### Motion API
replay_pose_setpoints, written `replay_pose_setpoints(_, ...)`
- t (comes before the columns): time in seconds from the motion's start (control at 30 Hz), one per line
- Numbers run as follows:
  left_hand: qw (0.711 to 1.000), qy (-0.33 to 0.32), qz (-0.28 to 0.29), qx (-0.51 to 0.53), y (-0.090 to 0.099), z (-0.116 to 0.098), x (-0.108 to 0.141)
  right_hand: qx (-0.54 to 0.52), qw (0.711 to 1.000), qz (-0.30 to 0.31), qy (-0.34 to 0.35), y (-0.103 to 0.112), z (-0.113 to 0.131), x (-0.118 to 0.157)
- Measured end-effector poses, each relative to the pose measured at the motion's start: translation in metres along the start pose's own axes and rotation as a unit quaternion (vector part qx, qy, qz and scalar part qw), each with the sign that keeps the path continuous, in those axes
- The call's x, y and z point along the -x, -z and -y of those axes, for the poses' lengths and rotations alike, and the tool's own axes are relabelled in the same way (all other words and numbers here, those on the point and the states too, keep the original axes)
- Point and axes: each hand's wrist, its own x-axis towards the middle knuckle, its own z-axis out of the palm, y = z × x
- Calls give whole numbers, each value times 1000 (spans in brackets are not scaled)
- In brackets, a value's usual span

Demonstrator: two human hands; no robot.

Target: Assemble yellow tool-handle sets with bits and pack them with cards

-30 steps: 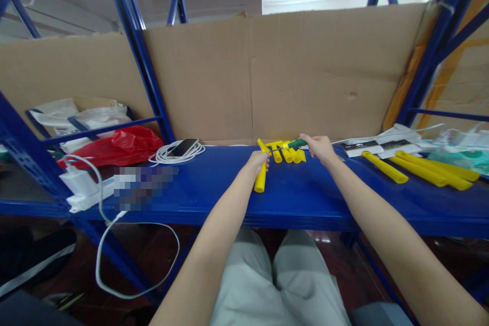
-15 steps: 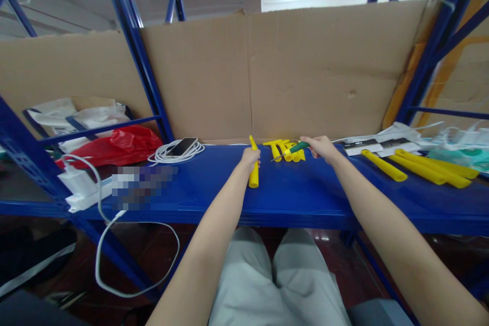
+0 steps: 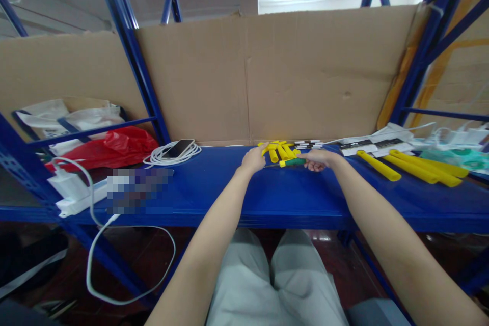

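The screwdriver [image 3: 294,162] was gripped in the curled right hand [image 3: 318,159], its shaft [image 3: 272,165] best kept clear of the left hand [image 3: 253,160], whose grip could not be told, left of the screwdriver at the yellow parts [image 3: 273,156] just behind it.

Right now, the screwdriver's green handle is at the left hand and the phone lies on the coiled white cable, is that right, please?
The head view shows the green handle at the right hand, not the left hand; the phone does lie on the coiled white cable.
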Motion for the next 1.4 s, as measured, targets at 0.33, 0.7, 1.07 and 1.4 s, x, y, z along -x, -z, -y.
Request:
replay_pose_setpoints(0.33,982,-60,62,-165,-9,-11,8,168,953,-247,49,17,-26,-25)
replay_pose_setpoints(0.7,989,-54,61,-125,-12,-16,10,242,929,-277,35,6,-62,-53)
replay_pose_setpoints(1.07,984,-67,70,-148,-12,-17,11,229,931,-283,34,2,-37,-34)
replay_pose_setpoints(1.4,987,-64,64,-136,-13,-16,12,38,947,-256,190,-9,-2,-28)
